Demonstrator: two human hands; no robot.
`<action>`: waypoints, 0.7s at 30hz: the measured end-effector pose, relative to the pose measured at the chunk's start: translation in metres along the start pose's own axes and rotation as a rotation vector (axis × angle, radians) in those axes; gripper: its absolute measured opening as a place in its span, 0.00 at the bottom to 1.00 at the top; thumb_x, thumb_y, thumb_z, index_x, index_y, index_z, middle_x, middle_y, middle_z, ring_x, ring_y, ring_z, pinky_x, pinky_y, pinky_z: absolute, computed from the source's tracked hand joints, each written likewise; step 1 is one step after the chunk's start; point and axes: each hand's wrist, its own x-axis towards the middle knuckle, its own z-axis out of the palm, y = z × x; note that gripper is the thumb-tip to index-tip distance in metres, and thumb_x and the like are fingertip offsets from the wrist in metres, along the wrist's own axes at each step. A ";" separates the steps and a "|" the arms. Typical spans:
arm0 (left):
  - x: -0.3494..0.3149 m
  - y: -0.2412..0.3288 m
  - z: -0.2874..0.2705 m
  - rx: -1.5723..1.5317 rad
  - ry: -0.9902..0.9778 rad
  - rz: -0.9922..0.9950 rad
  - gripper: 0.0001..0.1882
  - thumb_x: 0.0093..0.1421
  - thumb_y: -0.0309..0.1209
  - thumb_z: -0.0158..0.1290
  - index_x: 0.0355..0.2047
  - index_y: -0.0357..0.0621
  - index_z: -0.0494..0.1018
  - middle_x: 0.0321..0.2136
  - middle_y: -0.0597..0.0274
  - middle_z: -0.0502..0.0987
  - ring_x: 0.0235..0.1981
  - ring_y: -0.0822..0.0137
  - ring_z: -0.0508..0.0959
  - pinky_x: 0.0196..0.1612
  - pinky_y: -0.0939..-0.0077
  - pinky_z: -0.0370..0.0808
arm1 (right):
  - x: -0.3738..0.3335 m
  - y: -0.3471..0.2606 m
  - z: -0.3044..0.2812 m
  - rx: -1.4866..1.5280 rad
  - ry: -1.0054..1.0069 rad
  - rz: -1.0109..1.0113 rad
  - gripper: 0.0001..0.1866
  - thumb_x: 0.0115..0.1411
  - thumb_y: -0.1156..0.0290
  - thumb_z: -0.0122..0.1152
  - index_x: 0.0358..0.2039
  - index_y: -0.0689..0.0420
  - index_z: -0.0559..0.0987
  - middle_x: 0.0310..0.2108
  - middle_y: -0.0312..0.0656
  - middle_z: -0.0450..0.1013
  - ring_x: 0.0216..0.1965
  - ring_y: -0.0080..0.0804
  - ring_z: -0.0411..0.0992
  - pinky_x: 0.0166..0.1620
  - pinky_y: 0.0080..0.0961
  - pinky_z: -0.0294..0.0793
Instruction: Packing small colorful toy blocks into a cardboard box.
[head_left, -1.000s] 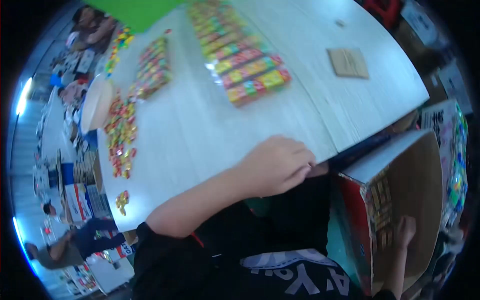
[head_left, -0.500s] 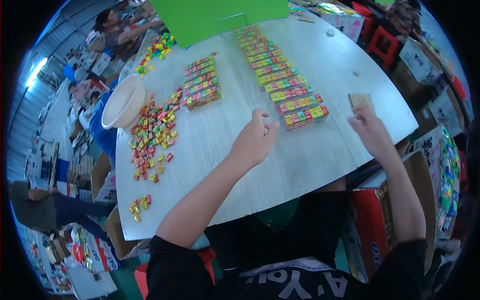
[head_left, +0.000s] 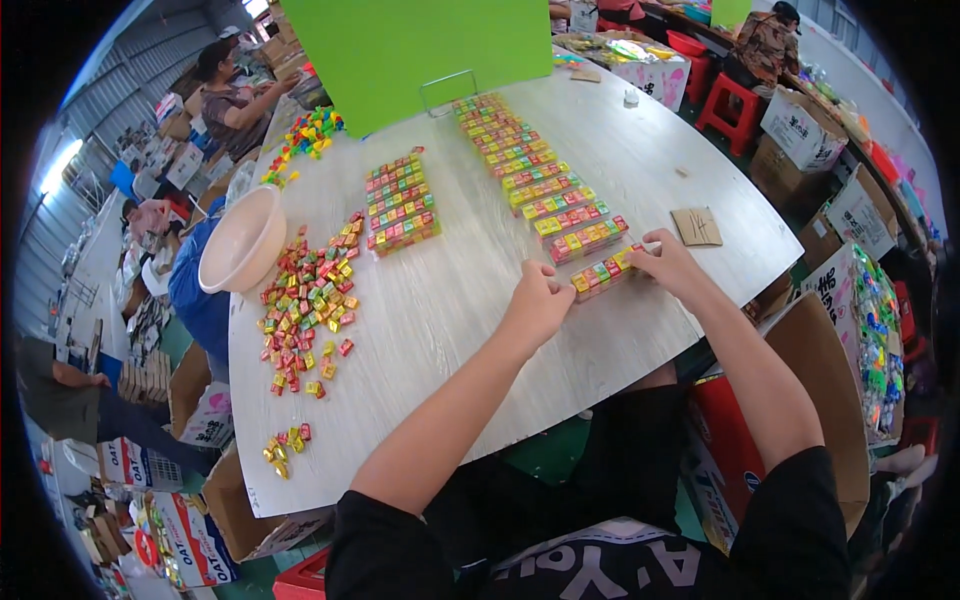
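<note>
Left hand (head_left: 541, 304) and right hand (head_left: 670, 266) — as I see them from my end — are closed on opposite ends of a pack of colourful wrapped candies (head_left: 604, 274), at the near end of a long column of similar packs (head_left: 545, 190) on the desk (head_left: 470, 290). Loose wrapped candies (head_left: 308, 300) spread leftward, beside a pale pink bowl (head_left: 238, 245); a cardboard square (head_left: 697, 227) lies just past the right hand.

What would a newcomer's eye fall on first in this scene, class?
Probably the bright green panel, at the far side of the table. Next, a long row of colourful packs runs from near it toward the left hand and right hand, at either end of the nearest pack. At left, loose wrapped pieces lie beside a pale pink basin.
</note>
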 end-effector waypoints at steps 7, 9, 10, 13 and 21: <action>-0.050 0.042 0.011 -0.387 -0.299 -0.258 0.24 0.64 0.34 0.51 0.55 0.35 0.60 0.34 0.58 0.77 0.36 0.67 0.78 0.40 0.73 0.74 | -0.052 0.002 -0.030 0.528 -0.128 -0.081 0.18 0.60 0.74 0.61 0.50 0.61 0.73 0.40 0.38 0.71 0.40 0.23 0.71 0.45 0.22 0.73; -0.055 0.058 0.015 -0.412 -0.503 -0.306 0.21 0.66 0.38 0.49 0.52 0.36 0.67 0.31 0.62 0.76 0.33 0.69 0.77 0.39 0.75 0.75 | -0.071 0.008 -0.049 0.605 -0.171 -0.055 0.17 0.60 0.77 0.61 0.50 0.61 0.73 0.41 0.38 0.71 0.41 0.22 0.71 0.45 0.20 0.73; -0.056 0.067 0.018 -0.390 -0.637 -0.336 0.20 0.66 0.40 0.48 0.49 0.37 0.71 0.30 0.63 0.76 0.31 0.70 0.77 0.38 0.76 0.75 | -0.077 0.015 -0.060 0.639 -0.214 -0.061 0.17 0.60 0.77 0.61 0.49 0.61 0.73 0.41 0.37 0.71 0.42 0.22 0.71 0.46 0.19 0.74; -0.062 0.103 0.054 -0.137 -0.720 -0.211 0.20 0.65 0.43 0.51 0.41 0.34 0.75 0.26 0.65 0.74 0.26 0.77 0.72 0.32 0.82 0.71 | -0.102 0.024 -0.091 0.644 -0.237 -0.055 0.18 0.56 0.78 0.64 0.48 0.61 0.74 0.41 0.37 0.72 0.43 0.21 0.72 0.48 0.21 0.74; -0.054 0.146 0.165 0.087 -0.955 -0.110 0.21 0.62 0.43 0.56 0.39 0.34 0.74 0.28 0.64 0.75 0.30 0.78 0.72 0.35 0.81 0.70 | -0.156 0.085 -0.173 0.617 -0.034 -0.121 0.19 0.55 0.73 0.67 0.47 0.60 0.74 0.40 0.38 0.73 0.42 0.23 0.72 0.45 0.21 0.74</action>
